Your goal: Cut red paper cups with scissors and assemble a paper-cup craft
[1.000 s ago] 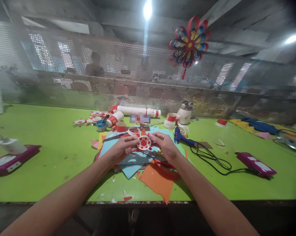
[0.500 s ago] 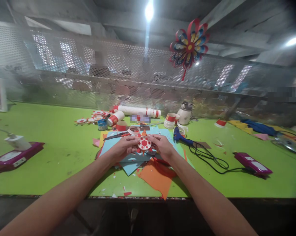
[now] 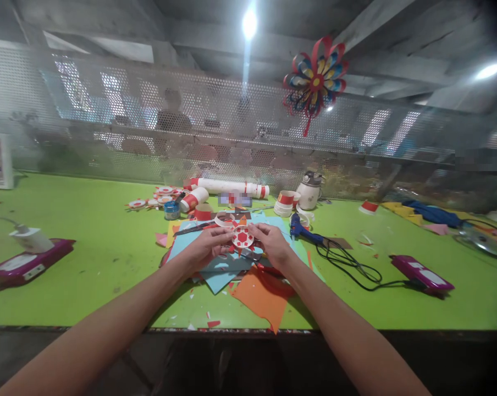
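Note:
A small paper turtle (image 3: 242, 237), a white disc with red patches and orange and red points round its rim, is held up between both hands. My left hand (image 3: 210, 245) pinches its left edge, and my right hand (image 3: 270, 243) grips the right edge. Below them lie light blue paper sheets (image 3: 220, 281) and a torn orange sheet (image 3: 260, 300). Red-handled scissors (image 3: 273, 271) rest partly hidden near my right wrist. Just behind the hands is a white paper ring (image 3: 224, 219).
A blue glue gun (image 3: 304, 230) with a looped black cable lies to the right, by a purple power strip (image 3: 422, 275). Similar paper turtles (image 3: 166, 191), a blue jar (image 3: 171, 209), a long white tube (image 3: 232, 186) and a kettle (image 3: 309, 191) stand at the back.
The hands keep their hold on the paper turtle, which has tilted slightly. The whole view has shifted a little; nothing on the table has visibly moved.

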A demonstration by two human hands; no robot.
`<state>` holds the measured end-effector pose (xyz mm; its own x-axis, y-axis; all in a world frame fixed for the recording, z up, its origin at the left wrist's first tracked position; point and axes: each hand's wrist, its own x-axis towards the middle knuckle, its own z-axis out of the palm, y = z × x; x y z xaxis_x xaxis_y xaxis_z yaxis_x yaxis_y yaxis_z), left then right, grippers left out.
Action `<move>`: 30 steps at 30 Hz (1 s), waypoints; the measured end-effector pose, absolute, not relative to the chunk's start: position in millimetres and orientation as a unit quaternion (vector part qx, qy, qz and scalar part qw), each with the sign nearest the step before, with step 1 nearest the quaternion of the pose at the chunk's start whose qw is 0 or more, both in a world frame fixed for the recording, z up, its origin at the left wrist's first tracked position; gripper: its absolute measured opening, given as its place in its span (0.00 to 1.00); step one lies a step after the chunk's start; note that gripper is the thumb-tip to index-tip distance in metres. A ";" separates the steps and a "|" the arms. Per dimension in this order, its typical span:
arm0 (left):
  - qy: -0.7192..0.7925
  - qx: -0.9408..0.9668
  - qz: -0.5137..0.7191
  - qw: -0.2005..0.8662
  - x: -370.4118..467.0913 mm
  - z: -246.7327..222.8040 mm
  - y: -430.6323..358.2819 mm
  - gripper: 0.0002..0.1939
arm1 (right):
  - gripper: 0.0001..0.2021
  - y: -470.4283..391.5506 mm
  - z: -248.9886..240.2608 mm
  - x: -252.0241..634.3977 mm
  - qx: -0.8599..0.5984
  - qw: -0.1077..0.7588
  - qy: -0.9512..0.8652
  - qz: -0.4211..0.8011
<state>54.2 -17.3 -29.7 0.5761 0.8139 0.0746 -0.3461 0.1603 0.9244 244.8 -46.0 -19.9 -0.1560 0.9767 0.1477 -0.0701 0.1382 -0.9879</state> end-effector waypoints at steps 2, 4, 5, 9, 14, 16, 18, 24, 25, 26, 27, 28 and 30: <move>0.234 0.511 0.402 0.723 53.9 -30.2 -16.6 0.10 | 0.11 -46.1 -19.1 244.8 -0.406 0.509 -0.558 0.515; 0.239 0.512 0.403 0.720 53.9 -29.4 -16.8 0.10 | 0.11 -45.7 -18.6 244.7 -0.405 0.509 -0.557 0.516; 0.241 0.512 0.405 0.718 53.9 -28.7 -17.1 0.11 | 0.11 -45.2 -18.5 244.5 -0.405 0.511 -0.556 0.516; 0.244 0.514 0.413 0.711 53.7 -27.2 -16.9 0.12 | 0.14 -42.9 -19.5 243.6 -0.404 0.517 -0.556 0.511; 0.248 0.514 0.432 0.698 53.9 -28.3 -14.1 0.10 | 0.12 -41.1 -22.9 244.4 -0.421 0.510 -0.568 0.490; 0.251 0.514 0.436 0.695 54.5 -27.1 -15.0 0.11 | 0.11 -40.7 -24.5 245.4 -0.428 0.505 -0.575 0.482; 0.252 0.515 0.436 0.694 55.2 -24.6 -17.3 0.13 | 0.11 -40.3 -26.0 246.1 -0.431 0.501 -0.580 0.477; 0.255 0.522 0.438 0.686 55.8 -21.1 -22.1 0.13 | 0.11 -39.4 -30.2 245.4 -0.428 0.504 -0.587 0.467; 0.256 0.525 0.439 0.684 55.8 -21.7 -21.8 0.13 | 0.11 -39.4 -30.5 245.1 -0.426 0.506 -0.588 0.465; 0.256 0.528 0.440 0.680 55.9 -22.6 -21.3 0.13 | 0.11 -39.4 -30.7 244.9 -0.424 0.509 -0.590 0.462; 0.256 0.531 0.440 0.677 55.9 -23.7 -20.5 0.13 | 0.11 -39.6 -30.5 244.7 -0.423 0.512 -0.591 0.459; 0.256 0.536 0.441 0.673 55.9 -24.8 -19.7 0.13 | 0.11 -39.8 -30.0 244.5 -0.421 0.515 -0.592 0.455; 0.254 0.547 0.443 0.663 55.7 -26.8 -17.8 0.13 | 0.11 -40.7 -28.0 244.2 -0.419 0.523 -0.594 0.445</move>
<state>55.7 -17.8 -26.8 0.4791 0.8653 0.1476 -0.3095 0.0092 0.9508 244.2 -40.7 -28.0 -0.1023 0.9631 0.2490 0.0322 0.2534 -0.9668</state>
